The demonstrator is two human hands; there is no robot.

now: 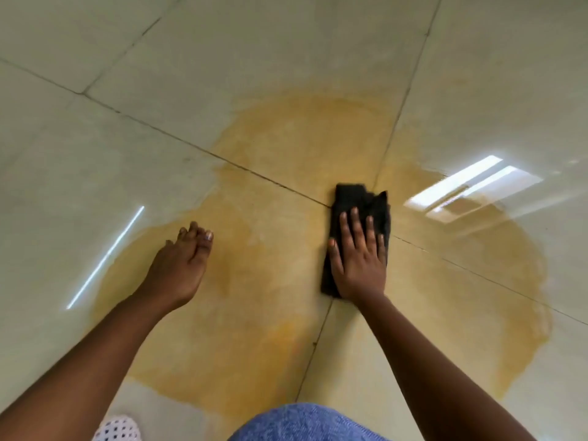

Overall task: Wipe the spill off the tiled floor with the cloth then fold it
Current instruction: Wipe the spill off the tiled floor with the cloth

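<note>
Head view: a dark, near-black cloth (356, 214), bunched into a rough oblong several layers thick, lies on the floor where four tiles meet. Its far end is squared off, with one pointed corner standing up at the far right edge. Its near end runs under the palm. The fabric looks matte and dense; no weave or pattern can be made out.

The right hand (358, 261) lies flat on top of the cloth, palm down, fingers spread and straight, the thumb over the cloth's left edge. It presses rather than clutches.

The cloth sits inside a broad, pale yellow-orange liquid spill (264, 313) that spreads across all four adjoining tiles. The stain is thin and translucent, with a darker rim along parts of its outline and a deeper orange patch near its near-centre.

The left hand (183, 265) holds nothing, fingers loosely together and slightly curled, set over the left part of the spill, well apart from the cloth. Whether it touches the floor cannot be told.

The glossy cream tiled floor (95, 138) shows dark grout lines and bright reflections of light. A blue textured garment (305, 423) and a white perforated shoe (117, 429) appear at the bottom edge.
</note>
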